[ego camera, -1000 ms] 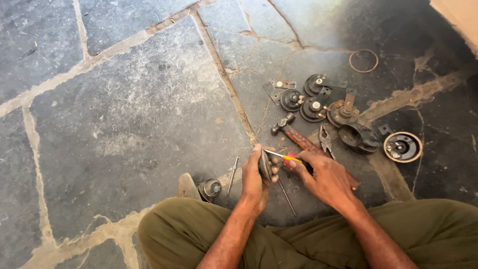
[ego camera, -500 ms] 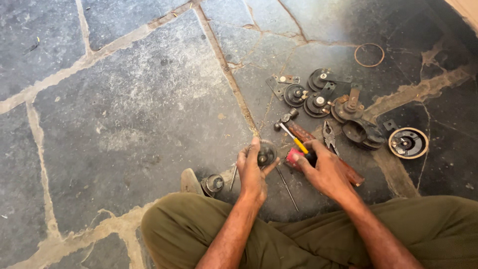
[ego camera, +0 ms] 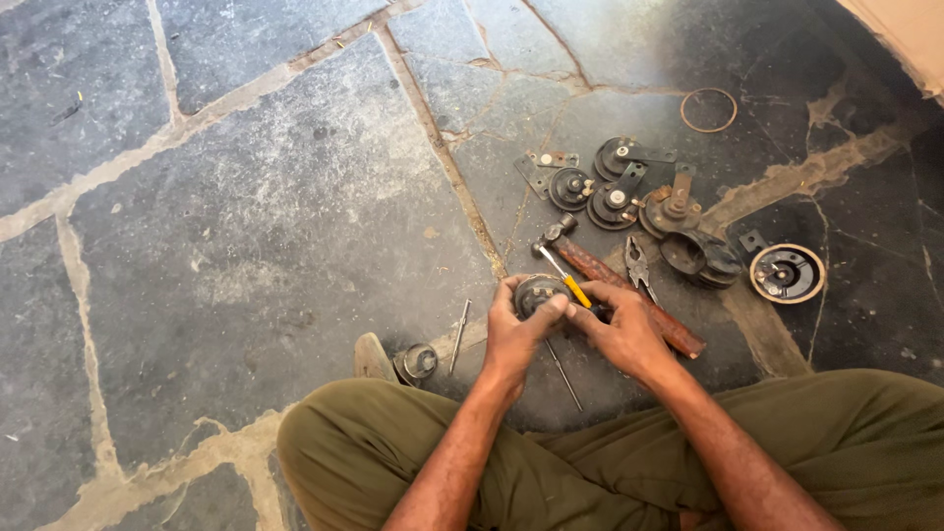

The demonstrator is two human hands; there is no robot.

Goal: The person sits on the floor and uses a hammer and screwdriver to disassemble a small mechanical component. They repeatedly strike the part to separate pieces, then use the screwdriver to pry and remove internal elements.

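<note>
Grey stone slabs with pale, cracked joints make up the floor (ego camera: 246,226) where a person sits cross-legged in olive trousers (ego camera: 610,472), working low over the ground. Both hands meet just in front of the knees: the left hand (ego camera: 516,329) curls around a small round metal part (ego camera: 538,292), its grip closed on the part with the thumb across the rim, and the right hand (ego camera: 624,334) has its grip closed around a screwdriver with a yellow shaft (ego camera: 575,290), whose tip rests at the edge of that round part. Lying just beyond the hands is a hammer with a worn reddish wooden handle (ego camera: 629,290), its head pointing away from the person, and a pair of pliers (ego camera: 641,267) lies just beside it. Farther out, several dark round discs with brackets (ego camera: 610,192) sit clustered together, next to two rusty cup-shaped pieces (ego camera: 688,231) and a disc with a pale rim (ego camera: 787,273) off to the right. A thin metal ring (ego camera: 708,110) lies apart near the far edge. By the left knee rest a small cylindrical part (ego camera: 418,362) and a thin metal rod (ego camera: 460,336).
</note>
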